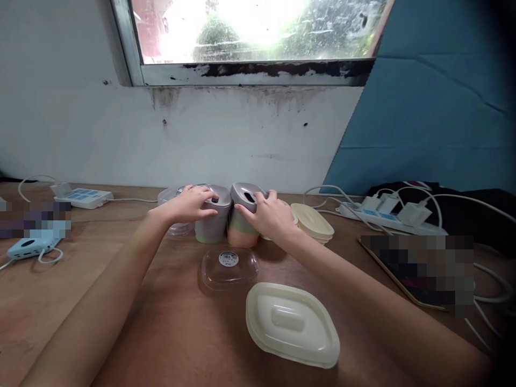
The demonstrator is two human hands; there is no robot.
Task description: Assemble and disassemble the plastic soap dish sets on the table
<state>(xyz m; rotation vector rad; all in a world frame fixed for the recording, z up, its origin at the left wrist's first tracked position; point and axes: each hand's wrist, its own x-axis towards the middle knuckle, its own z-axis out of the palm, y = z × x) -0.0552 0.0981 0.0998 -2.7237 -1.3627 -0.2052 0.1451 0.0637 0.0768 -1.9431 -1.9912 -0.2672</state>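
Observation:
At the back middle of the table, my left hand (191, 203) is curled over the top of a grey-and-green canister (213, 224), its thumb and fingers on the lid near a dark opening. My right hand (269, 212) grips the lid of a second canister (243, 228), grey above, green and orange below, which leans a little to the left. The two canisters stand side by side. A clear plastic lid (231, 275) with a round label lies in front of them. Nearer to me sits a cream plastic container (293, 324) with a raised oval on top.
Clear containers (177, 228) stand left of the canisters, partly behind my hand. Stacked cream containers (312, 221) are to the right. Power strips with cables (86, 198) lie at both sides, with a light blue device (34, 247) on the left. A wall and window close off the back.

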